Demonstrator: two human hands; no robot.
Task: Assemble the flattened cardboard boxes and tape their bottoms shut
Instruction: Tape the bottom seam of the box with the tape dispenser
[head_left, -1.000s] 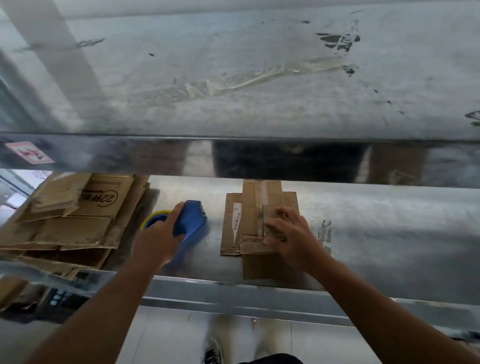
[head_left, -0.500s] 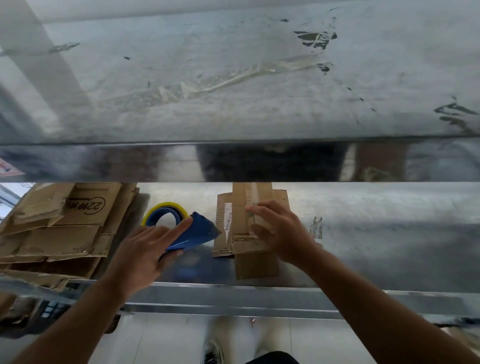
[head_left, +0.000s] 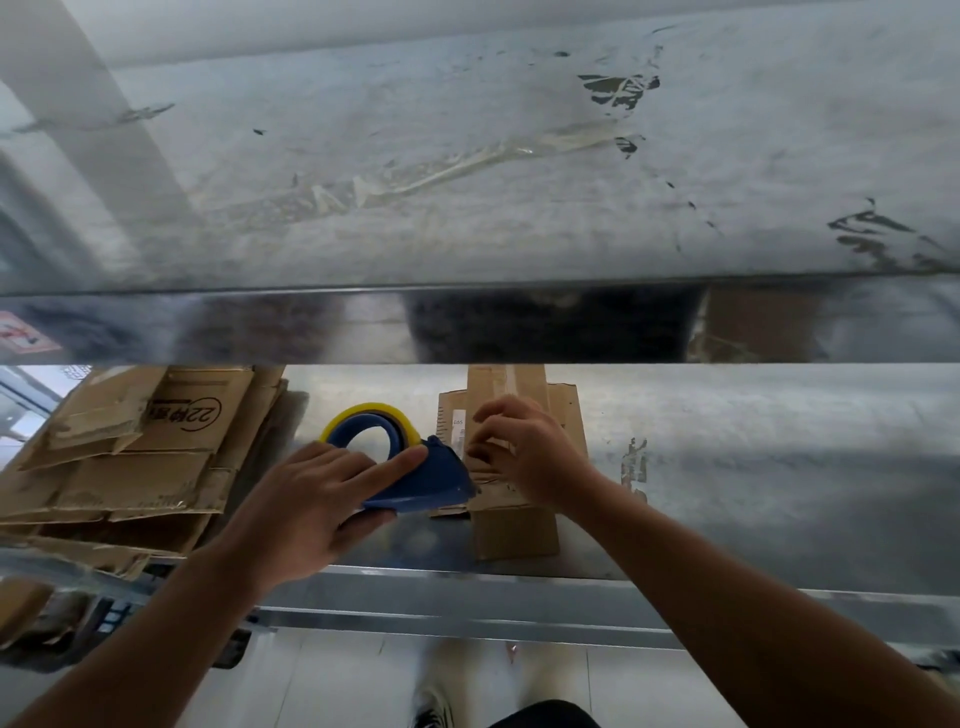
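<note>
While the left hand (head_left: 306, 499) grips the single blue plastic tape dispenser (head_left: 426, 480), its fingers curl round the body and the index finger lies straight along the top. One yellow-edged roll of tape (head_left: 363, 415) sits just beyond these fingers. One small brown cardboard box (head_left: 514, 530) stands on the grey metal shelf (head_left: 779, 467), directly under the bent fingers of the right hand (head_left: 530, 457), which touch its top flaps; whether they pinch anything I cannot tell. One pile of flattened brown cardboard boxes (head_left: 156, 452) lies well apart, to the left of the left fingers.
</note>
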